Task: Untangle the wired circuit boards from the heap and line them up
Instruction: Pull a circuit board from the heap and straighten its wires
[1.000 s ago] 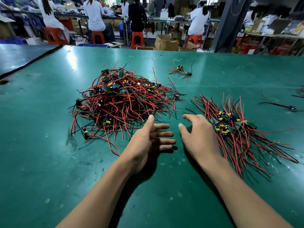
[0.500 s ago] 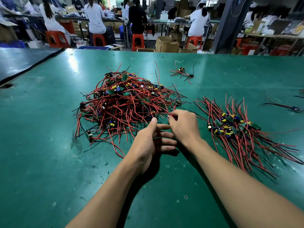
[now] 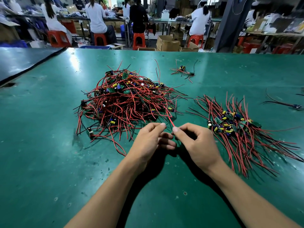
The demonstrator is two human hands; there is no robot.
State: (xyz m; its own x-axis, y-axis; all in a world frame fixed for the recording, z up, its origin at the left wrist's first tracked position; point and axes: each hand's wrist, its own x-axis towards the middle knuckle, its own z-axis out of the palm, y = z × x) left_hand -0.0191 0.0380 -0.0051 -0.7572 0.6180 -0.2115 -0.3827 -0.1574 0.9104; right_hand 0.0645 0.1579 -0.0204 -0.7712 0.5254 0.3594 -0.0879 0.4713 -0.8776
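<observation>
A tangled heap (image 3: 126, 102) of small green circuit boards with red and black wires sits on the green table (image 3: 41, 153), centre left. To its right lies a lined-up bundle of boards (image 3: 233, 125), their wires fanned toward me. My right hand (image 3: 195, 145) pinches the end of one red wire (image 3: 170, 121) that runs taut up into the heap's near right edge. My left hand (image 3: 149, 142) hovers just left of it, fingers relaxed and loosely curled, thumb tip close to the wire, holding nothing I can see.
A few stray wired boards (image 3: 182, 70) lie at the back of the table, and another stray board (image 3: 296, 106) lies at the far right edge. A dark mat (image 3: 19, 63) borders the table on the left. Behind the table, people sit on red stools among cardboard boxes.
My right hand left the sorted bundle, reached to the heap's edge and now pulls a red wire back toward me. My left hand stayed near the heap's front.
</observation>
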